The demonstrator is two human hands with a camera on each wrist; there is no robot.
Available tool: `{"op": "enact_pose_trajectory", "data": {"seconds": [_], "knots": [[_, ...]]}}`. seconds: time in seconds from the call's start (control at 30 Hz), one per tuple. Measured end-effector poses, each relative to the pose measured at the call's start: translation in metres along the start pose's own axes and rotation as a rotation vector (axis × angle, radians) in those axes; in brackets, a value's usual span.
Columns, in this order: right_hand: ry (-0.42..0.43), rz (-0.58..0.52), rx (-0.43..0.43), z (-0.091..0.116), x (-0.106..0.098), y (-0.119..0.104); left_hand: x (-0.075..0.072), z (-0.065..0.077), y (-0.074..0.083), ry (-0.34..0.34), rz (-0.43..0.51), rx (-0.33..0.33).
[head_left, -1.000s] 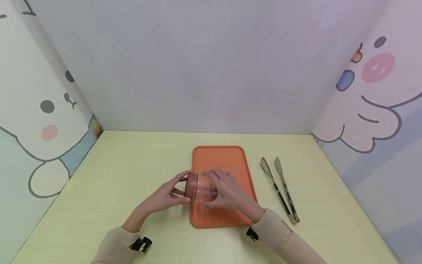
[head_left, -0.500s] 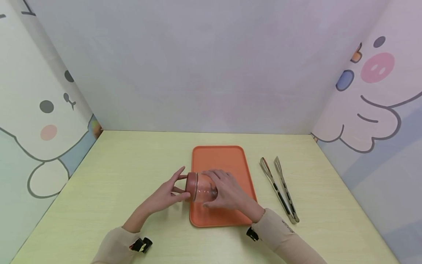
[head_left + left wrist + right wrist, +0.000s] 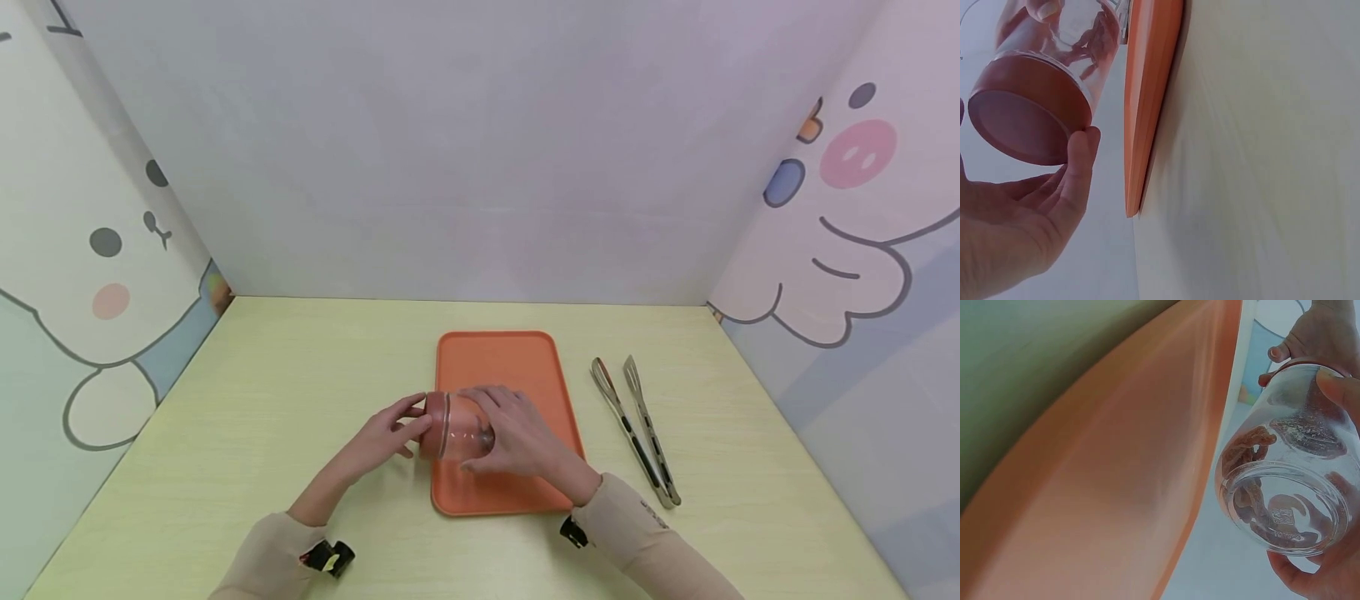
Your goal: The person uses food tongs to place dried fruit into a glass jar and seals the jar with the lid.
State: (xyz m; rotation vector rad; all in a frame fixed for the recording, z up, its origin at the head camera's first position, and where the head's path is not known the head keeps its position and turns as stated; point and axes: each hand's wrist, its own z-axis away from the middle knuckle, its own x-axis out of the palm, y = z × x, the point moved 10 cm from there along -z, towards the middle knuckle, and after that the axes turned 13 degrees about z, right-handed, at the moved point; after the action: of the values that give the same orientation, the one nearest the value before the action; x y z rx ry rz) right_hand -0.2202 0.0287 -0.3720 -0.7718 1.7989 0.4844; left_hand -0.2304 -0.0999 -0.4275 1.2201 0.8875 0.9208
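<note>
A clear jar (image 3: 462,435) with a reddish-brown lid (image 3: 434,423) lies sideways in the air over the left part of an orange tray (image 3: 501,358). My right hand (image 3: 519,433) grips the glass body near its base, thumb on the near side. My left hand (image 3: 381,442) has its fingers curled about the lid's edge. In the left wrist view, fingertips meet the rim of the lid (image 3: 1019,125), which sits on the jar. A few brown wrinkled pieces (image 3: 1250,447) show through the glass in the right wrist view; their kind is unclear.
Metal tongs (image 3: 627,425) with black grips lie spread on the pale wooden table (image 3: 315,367), right of the tray. A plain grey wall (image 3: 472,167) stands at the back, with cartoon-printed panels (image 3: 862,233) at both sides.
My left hand's fingers were spread out at the lid and have closed in again, with the thumb and wrist turned. My right hand and the jar hold still.
</note>
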Motion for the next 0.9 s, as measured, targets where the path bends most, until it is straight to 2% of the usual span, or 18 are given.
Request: {"op": "enact_pose_trajectory", "data": {"seconds": [0.1, 0.37, 0.47, 0.73, 0.8, 0.9], "knots": [[-0.003, -0.003, 0.002, 0.000, 0.001, 0.000, 0.001, 0.002, 0.004, -0.002, -0.028, 0.006], [-0.010, 0.007, -0.002, 0.001, 0.002, 0.000, 0.011, 0.016, 0.035, -0.055, -0.054, 0.023], [-0.003, 0.011, -0.009, 0.001, 0.001, 0.000, 0.013, 0.017, 0.035, -0.094, -0.044, 0.035], [0.018, 0.014, -0.020, 0.002, 0.000, -0.001, 0.010, 0.009, 0.010, -0.169, -0.044, 0.062], [0.015, 0.017, -0.019, 0.002, 0.000, -0.001, 0.010, 0.009, 0.010, -0.177, -0.057, 0.067], [0.003, 0.020, -0.022, 0.002, 0.001, -0.001, 0.014, 0.015, 0.022, -0.188, -0.071, 0.079]]}}
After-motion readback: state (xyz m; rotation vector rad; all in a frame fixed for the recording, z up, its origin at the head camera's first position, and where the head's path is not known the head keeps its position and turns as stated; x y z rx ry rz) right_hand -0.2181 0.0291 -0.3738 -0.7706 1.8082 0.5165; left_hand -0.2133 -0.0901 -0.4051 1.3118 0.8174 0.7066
